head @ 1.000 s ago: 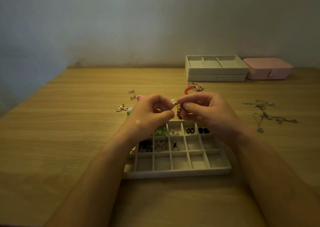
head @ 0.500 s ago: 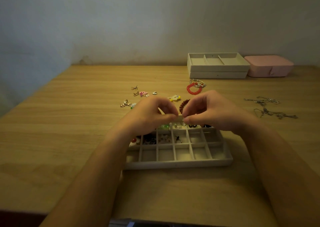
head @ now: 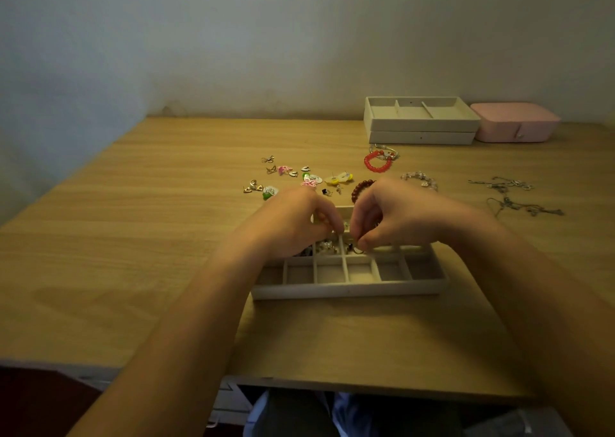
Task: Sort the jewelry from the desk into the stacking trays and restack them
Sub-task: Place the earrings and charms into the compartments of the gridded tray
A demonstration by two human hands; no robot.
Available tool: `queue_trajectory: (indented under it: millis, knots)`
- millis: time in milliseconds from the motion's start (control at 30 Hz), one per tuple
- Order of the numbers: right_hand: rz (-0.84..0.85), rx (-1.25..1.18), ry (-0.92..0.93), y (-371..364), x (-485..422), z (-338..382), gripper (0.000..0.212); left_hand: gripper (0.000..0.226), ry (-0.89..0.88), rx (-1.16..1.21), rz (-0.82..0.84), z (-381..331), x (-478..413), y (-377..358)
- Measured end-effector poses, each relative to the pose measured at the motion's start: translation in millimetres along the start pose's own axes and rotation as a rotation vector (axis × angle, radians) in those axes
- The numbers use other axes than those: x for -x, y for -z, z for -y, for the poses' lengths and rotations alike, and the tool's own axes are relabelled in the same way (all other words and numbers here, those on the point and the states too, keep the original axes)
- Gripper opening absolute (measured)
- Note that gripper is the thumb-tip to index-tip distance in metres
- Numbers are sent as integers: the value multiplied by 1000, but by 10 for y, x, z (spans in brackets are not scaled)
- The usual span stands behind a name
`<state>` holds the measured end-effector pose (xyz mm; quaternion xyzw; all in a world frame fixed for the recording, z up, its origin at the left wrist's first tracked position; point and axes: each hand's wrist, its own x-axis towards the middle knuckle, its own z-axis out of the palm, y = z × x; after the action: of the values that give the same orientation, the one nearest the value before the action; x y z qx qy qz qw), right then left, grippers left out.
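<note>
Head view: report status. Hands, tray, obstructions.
Left hand and right hand curled over divided tray, grip unclear. Back cells hold pieces. Earrings, red bracelet loose on desk beyond. Nothing blocking.

One head-worn wide-angle view, sitting at the near edge of the bench (head: 139,237) and looking forward and down across it. It is facing the back wall (head: 299,37), which is filling the top third. The left hand (head: 293,220) and right hand (head: 392,217) are sitting close together over the divided tray (head: 349,291), near, centre frame. The stacked trays (head: 421,125) and pink box (head: 514,127) are lying far, upper right.
</note>
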<state>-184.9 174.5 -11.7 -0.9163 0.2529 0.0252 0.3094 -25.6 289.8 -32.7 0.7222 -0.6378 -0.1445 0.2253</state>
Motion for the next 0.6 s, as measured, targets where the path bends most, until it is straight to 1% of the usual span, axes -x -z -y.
queue_trajectory:
  millis: [100,200,400,600]
  knots:
    - [28,65,-3,-16,-18,48,19,18,-18,-12,4,5,-10,-17]
    - [8,165,-7,-45,-41,87,21,19,-6,-22,9,0,-29,-33]
    - [-54,369,12,-107,-31,133,17,28,1,-4,18,0,-53,-37]
    - [-102,452,17,-134,28,152,23,26,3,-16,44,-4,-73,-25]
